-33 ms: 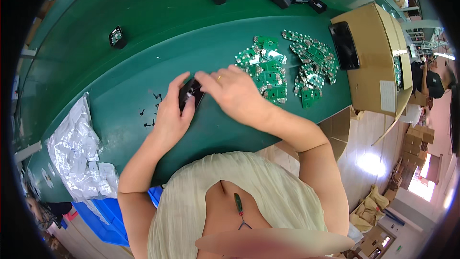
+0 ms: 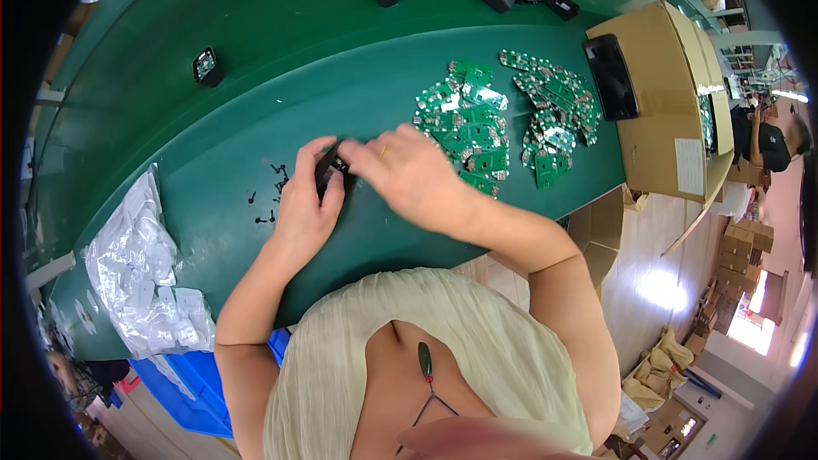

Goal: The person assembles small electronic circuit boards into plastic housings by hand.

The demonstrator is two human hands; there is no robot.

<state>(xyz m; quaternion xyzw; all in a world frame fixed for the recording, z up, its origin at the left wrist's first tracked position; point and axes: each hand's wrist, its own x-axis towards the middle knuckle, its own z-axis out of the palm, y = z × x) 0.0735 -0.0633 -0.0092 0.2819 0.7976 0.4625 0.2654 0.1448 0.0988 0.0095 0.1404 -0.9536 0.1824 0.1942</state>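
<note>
Fingers [image 2: 313, 150] of the bare left hand [image 2: 308, 206] are bent tight round a small black plastic case [image 2: 325, 167], over the smooth green table [image 2: 388, 243]. The bare right hand [image 2: 411, 177], half curled, is at the case's right side; its grip cannot be told.

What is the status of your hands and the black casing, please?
Left hand holding black casing. Right hand close at casing's right, blurred, contact unclear. Small black parts left of left hand, not blocking.
</note>
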